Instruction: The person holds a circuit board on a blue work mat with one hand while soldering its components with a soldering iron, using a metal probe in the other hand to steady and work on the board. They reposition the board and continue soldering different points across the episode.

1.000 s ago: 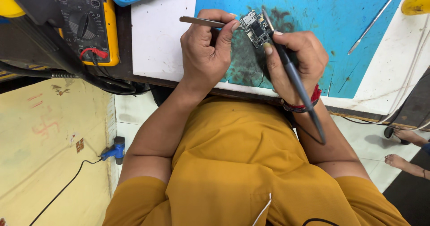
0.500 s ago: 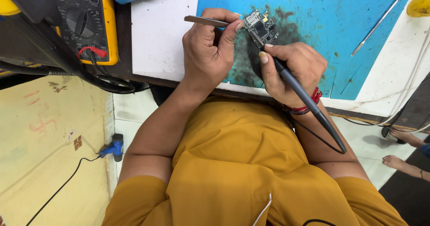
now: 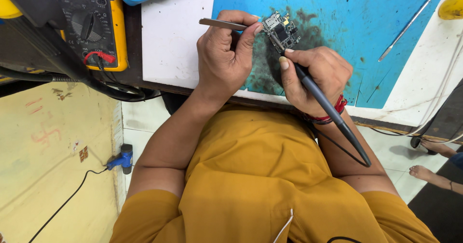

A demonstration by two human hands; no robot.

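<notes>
The small circuit board (image 3: 282, 31) lies on the stained blue work mat (image 3: 337, 11), which covers the counter (image 3: 169, 35). The left hand (image 3: 226, 55) is closed around metal tweezers (image 3: 222, 24), whose tips meet the board's left edge. The right hand (image 3: 313, 74) grips a black soldering iron (image 3: 328, 108) pen-fashion, tip resting on the board. Judged from this, the board work is under way: both tools are applied and neither is set down. A yellow multimeter (image 3: 91, 26) sits left of the mat; a metal probe (image 3: 410, 23) lies on the mat to the right of the board.
</notes>
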